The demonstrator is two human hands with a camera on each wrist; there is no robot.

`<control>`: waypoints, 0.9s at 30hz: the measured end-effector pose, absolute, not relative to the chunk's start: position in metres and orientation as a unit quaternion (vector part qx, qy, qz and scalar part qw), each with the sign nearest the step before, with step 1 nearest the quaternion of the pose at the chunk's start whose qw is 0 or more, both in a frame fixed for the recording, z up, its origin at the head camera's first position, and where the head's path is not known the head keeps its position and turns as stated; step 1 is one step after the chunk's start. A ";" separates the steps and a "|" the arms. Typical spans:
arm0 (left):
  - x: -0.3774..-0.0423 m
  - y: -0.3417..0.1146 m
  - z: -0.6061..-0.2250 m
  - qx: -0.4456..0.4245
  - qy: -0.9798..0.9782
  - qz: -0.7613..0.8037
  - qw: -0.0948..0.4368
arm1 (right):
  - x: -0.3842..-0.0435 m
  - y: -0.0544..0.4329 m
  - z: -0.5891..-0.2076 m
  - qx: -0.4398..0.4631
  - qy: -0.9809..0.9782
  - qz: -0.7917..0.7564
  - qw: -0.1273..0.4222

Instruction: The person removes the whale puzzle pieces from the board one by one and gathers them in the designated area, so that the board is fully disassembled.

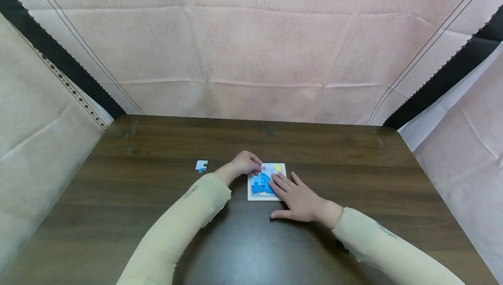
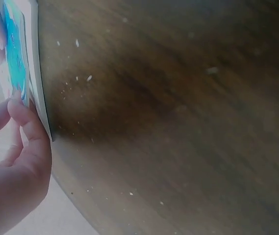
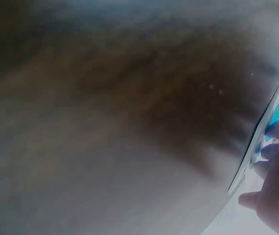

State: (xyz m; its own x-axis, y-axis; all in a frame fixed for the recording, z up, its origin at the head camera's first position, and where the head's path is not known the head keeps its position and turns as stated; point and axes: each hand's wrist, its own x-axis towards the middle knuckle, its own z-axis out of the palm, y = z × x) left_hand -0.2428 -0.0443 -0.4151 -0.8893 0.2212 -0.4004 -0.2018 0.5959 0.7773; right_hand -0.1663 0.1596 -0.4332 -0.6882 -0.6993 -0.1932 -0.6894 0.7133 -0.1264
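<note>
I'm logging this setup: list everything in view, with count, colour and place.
Woodgrain table: one, dark brown, centre
Square jigsaw puzzle: one, blue with white rim, on table
Loose jigsaw piece: one, blue, left of puzzle
Patterned cloth: count unclear, pinkish, behind, beside table
Jagged strips: two, black, at cloth's sides
Tiny specks: several, white, on table
Left hand: one, bare, at puzzle's upper left
Right hand: one, bare, resting on puzzle
Sleeves: two, cream, behind hands

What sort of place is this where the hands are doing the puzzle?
Probably an indoor, curtained-off tabletop workspace: a creased, pale pink patterned cloth backs a dark brown wood-grain table, and a small, square, white-bordered blue picture puzzle lies on it.
</note>
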 end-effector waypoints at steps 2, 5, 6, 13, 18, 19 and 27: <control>-0.243 -0.044 -0.416 0.007 0.863 0.448 0.233 | -0.167 0.159 -0.433 -0.376 0.919 -0.025 0.120; -0.243 -0.044 -0.417 0.011 0.866 0.446 0.226 | -0.168 0.158 -0.433 -0.373 0.919 -0.027 0.128; -0.243 -0.044 -0.418 0.011 0.867 0.446 0.222 | -0.168 0.158 -0.433 -0.372 0.919 -0.026 0.130; -0.243 -0.042 -0.422 0.009 0.870 0.450 0.201 | -0.167 0.157 -0.430 -0.374 0.918 -0.022 0.127; -0.242 -0.042 -0.422 0.016 0.867 0.458 0.193 | -0.167 0.156 -0.428 -0.374 0.919 -0.022 0.126; -0.242 -0.042 -0.422 0.018 0.867 0.459 0.193 | -0.167 0.156 -0.427 -0.374 0.919 -0.021 0.126; -0.241 -0.043 -0.421 0.022 0.865 0.460 0.197 | -0.168 0.156 -0.425 -0.375 0.917 -0.016 0.134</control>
